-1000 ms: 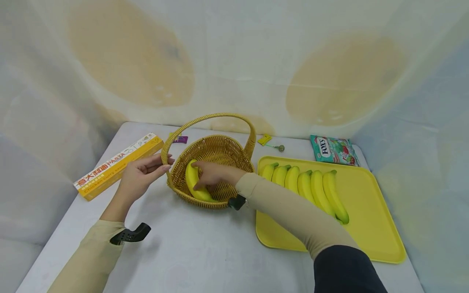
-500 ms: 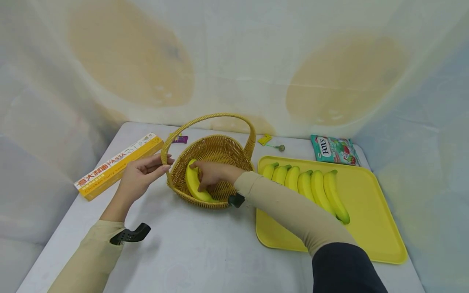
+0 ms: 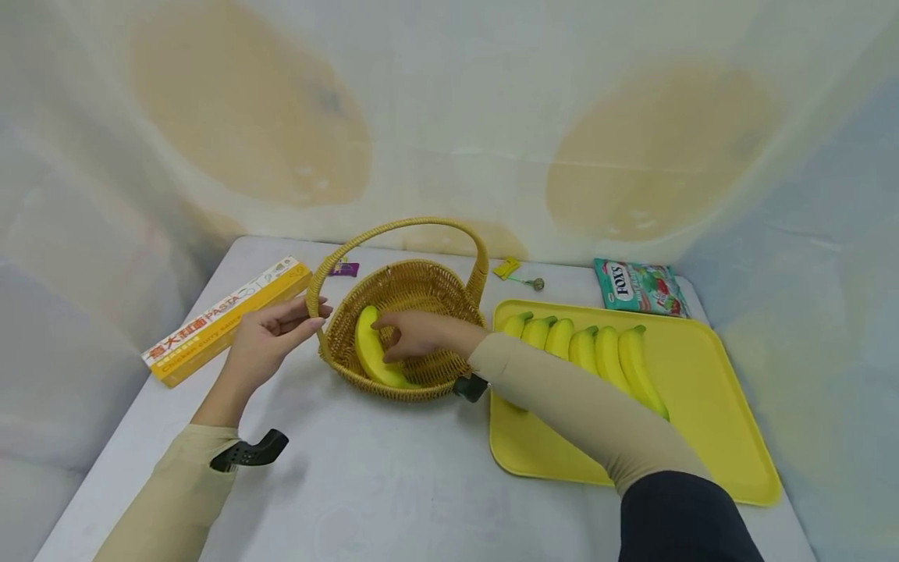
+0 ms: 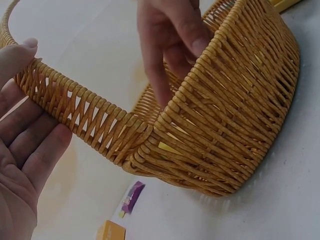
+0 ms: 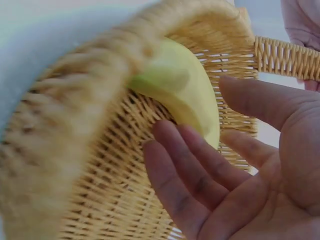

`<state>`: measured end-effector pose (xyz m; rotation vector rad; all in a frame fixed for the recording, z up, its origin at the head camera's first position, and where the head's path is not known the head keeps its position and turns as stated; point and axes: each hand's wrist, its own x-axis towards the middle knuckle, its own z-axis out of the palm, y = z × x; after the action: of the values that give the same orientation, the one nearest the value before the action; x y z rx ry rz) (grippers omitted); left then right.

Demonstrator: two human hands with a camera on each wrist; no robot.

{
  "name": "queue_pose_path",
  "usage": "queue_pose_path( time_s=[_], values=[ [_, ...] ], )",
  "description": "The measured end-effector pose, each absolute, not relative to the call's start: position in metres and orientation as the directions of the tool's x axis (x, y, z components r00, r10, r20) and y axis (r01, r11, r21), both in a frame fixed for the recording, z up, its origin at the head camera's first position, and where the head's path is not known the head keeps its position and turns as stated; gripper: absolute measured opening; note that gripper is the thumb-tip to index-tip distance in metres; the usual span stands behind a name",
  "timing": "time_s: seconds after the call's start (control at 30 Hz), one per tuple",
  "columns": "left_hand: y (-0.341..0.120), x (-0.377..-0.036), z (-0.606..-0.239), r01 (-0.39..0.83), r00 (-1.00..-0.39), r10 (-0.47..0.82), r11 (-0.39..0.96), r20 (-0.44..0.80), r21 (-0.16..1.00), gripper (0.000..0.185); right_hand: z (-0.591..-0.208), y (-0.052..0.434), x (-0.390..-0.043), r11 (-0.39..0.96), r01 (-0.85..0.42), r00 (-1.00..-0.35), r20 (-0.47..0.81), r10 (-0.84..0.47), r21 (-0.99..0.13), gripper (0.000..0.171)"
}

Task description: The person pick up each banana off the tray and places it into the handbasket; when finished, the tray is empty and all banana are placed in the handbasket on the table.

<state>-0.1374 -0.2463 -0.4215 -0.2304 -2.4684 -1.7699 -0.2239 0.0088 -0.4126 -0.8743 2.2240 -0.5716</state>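
A woven wicker basket (image 3: 428, 279) with a tall arched handle (image 3: 403, 224) stands on the white table. My left hand (image 3: 261, 343) pinches the handle's left side, thumb on one face and fingers on the other, as the left wrist view shows. Inside the basket, one yellow banana (image 3: 370, 347) lies along the left wall. My right hand (image 3: 428, 334) is in the basket beside that banana. In the right wrist view its thumb and loosely bent fingers (image 5: 185, 175) are spread apart, with the banana (image 5: 200, 95) just beyond the fingertips and not gripped.
On the right, a yellow tray (image 3: 723, 437) bears several bananas in a row (image 3: 611, 359), partly hidden by my right sleeve (image 3: 562, 398). A pasta box (image 3: 228, 320) lies at left. A Fox's candy bag (image 3: 641, 289) and small wrapped sweets (image 3: 344, 269) lie at the back.
My right hand has loosened from the banana and drawn slightly right, its thumb and fingers spreading. The banana stays in the basket. My left hand keeps its hold on the handle.
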Motion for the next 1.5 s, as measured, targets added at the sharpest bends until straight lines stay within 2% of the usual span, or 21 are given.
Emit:
queue_pose_path(
  time_s=[0.2, 0.4, 0.6, 0.8, 1.13, 1.5],
  values=[
    [-0.247, -0.136, -0.422, 0.167, -0.986, 0.064, 0.309, 0.154, 0.936, 0.04, -0.415, 0.035, -0.215, 0.633, -0.425, -0.576, -0.346, -0.74, -0.647, 0.056],
    [-0.246, -0.136, -0.421, 0.177, -0.984, 0.074, 0.312, 0.162, 0.933, 0.04, -0.409, 0.074, -0.197, 0.609, -0.4, -0.657, -0.249, -0.712, -0.685, 0.048],
    [-0.247, -0.136, -0.42, 0.174, -0.985, 0.068, 0.316, 0.161, 0.933, 0.042, -0.401, 0.113, -0.184, 0.533, -0.352, -0.724, -0.137, -0.677, -0.77, 0.043],
    [-0.246, -0.136, -0.42, 0.191, -0.981, 0.071, 0.324, 0.178, 0.926, 0.039, -0.401, 0.157, -0.173, 0.498, -0.278, -0.775, -0.114, -0.621, -0.821, 0.042],
    [-0.246, -0.136, -0.42, 0.169, -0.986, 0.063, 0.32, 0.157, 0.932, 0.043, -0.411, 0.241, -0.161, 0.584, -0.15, -0.887, -0.153, -0.436, -0.797, 0.047],
    [-0.246, -0.135, -0.42, 0.178, -0.984, 0.066, 0.329, 0.166, 0.928, 0.041, -0.424, 0.315, -0.148, 0.76, -0.126, -0.967, -0.091, -0.237, -0.637, 0.053]
  ],
)
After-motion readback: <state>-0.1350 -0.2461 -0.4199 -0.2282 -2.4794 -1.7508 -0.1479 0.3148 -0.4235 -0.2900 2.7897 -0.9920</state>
